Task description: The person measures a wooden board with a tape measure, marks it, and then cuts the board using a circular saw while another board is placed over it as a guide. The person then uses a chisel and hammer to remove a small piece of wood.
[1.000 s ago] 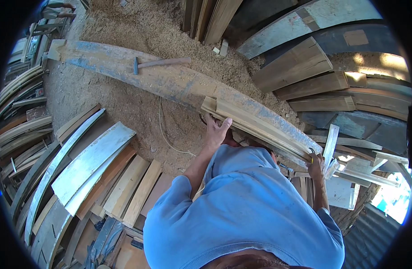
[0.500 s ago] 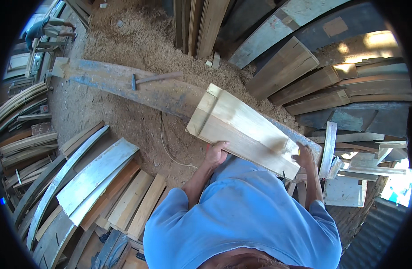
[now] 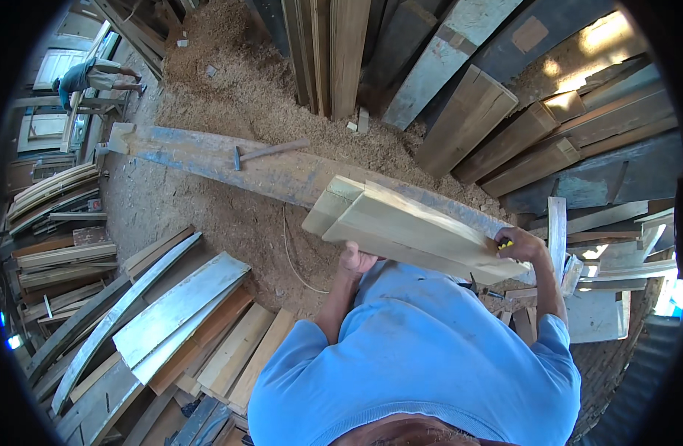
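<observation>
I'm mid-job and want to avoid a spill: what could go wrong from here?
1. The pale boards sit tilted, with the left hand at their near edge; they might slip or slide apart.
2. The right hand also holds a small yellow-and-black object, so its hold on the boards' right end may be weak.
3. The hammer lies loose on the narrow plank; a bump could knock it off.

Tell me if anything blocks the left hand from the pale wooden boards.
Nothing visible does: the bare left hand is at the near edge of the pale wooden boards. The wooden-handled hammer lies farther off, on the long, blue-stained plank.
</observation>
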Demonstrator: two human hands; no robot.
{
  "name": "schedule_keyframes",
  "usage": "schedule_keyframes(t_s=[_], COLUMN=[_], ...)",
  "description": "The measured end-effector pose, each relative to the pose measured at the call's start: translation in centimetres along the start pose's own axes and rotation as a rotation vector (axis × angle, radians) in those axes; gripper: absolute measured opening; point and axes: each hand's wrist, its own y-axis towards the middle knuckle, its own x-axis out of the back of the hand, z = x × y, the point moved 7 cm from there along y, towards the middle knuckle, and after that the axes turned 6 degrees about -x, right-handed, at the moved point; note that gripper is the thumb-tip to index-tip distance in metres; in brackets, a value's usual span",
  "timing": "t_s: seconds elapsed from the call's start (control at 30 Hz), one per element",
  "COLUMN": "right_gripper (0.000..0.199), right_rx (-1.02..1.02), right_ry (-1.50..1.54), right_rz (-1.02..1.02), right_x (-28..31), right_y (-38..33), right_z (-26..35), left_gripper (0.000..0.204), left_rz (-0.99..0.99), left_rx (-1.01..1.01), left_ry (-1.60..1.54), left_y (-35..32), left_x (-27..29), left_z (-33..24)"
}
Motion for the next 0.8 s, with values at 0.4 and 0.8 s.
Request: schedule_keyframes(t_s=[0.4,0.8], right_gripper=[0.029,0.030], right_rx=[-0.001,-0.006], right_ry=[0.302,0.330], right_rz=[0.020,-0.041], right_x=[-2.7,-3.4], right_y=[-5.8,-6.7], right_z=[1.7,1.1], left_gripper=[0.110,0.114], left_rz=[-0.350,-0.324], left_rx=[-0.210,-0.120], left_ry=[0.036,0.045], left_y=[4.5,5.1], left_x=[-2.8,-3.1], left_z=[-1.3,-0.9])
